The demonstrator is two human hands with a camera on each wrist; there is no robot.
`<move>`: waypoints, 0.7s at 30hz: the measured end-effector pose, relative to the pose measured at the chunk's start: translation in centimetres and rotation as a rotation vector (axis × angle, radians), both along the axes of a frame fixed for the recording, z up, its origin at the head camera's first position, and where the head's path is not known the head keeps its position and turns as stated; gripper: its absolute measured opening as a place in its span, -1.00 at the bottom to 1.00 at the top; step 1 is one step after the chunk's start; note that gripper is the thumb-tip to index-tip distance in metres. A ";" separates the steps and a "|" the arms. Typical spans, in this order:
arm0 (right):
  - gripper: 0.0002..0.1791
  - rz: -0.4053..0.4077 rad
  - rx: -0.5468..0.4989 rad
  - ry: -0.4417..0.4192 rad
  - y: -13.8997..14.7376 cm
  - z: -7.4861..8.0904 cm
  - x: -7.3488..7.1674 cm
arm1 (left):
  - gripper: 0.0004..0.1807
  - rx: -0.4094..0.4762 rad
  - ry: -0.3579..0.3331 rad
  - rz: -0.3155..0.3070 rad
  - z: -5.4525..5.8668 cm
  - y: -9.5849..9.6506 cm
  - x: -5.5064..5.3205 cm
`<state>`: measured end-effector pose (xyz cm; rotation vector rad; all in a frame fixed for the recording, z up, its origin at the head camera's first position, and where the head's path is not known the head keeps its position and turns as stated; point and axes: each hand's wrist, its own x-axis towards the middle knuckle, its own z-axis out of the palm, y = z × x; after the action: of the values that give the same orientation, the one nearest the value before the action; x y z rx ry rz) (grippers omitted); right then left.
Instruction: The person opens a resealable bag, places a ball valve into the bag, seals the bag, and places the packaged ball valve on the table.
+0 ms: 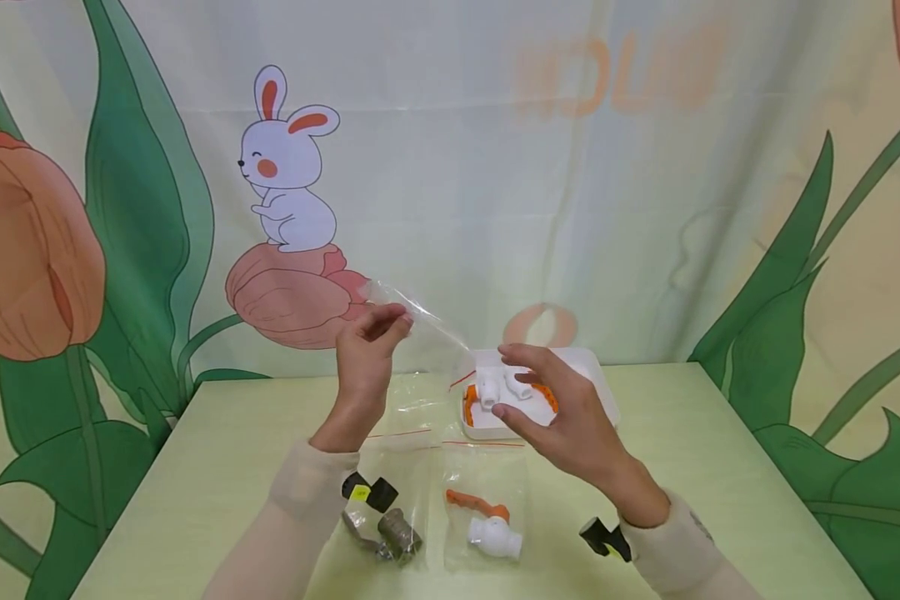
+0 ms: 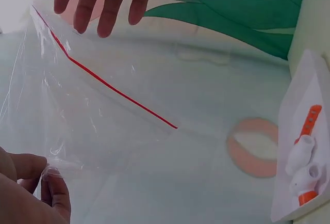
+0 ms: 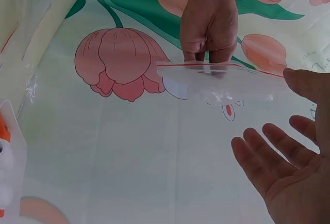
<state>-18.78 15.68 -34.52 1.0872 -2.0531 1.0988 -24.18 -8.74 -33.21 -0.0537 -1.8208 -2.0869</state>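
High over the table, my left hand pinches the edge of a clear zip bag between thumb and fingertips. The bag hangs slanted toward the right, and its red seal line shows in the left wrist view. My right hand is spread beside the bag's other end, thumb and fingers apart and nothing gripped. In the right wrist view the thumb overlaps the end of the red seal line. No object shows inside the raised bag. Behind it, a white tray holds white plastic valves with orange handles.
Nearer me lie two clear zip bags, one with a white valve and orange handle, the other with grey metal fittings. Another clear bag lies left of the tray. A printed curtain hangs behind the table.
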 end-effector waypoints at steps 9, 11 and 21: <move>-0.43 -0.010 -0.059 -0.028 -1.4 -0.4 0.1 | -0.79 0.116 -0.033 -0.052 -0.7 1.2 0.7; -0.45 -0.008 -0.064 -0.026 -1.5 -0.5 0.0 | -0.80 0.130 -0.040 -0.063 -0.9 1.5 0.9; -0.78 -0.047 -0.101 0.004 -1.8 -0.7 0.0 | -0.79 0.139 -0.096 -0.118 -1.8 2.2 1.3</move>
<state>-18.76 13.90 -35.18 0.9863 -1.9870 1.1626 -22.93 -6.58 -34.97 -0.0264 -1.7603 -2.3300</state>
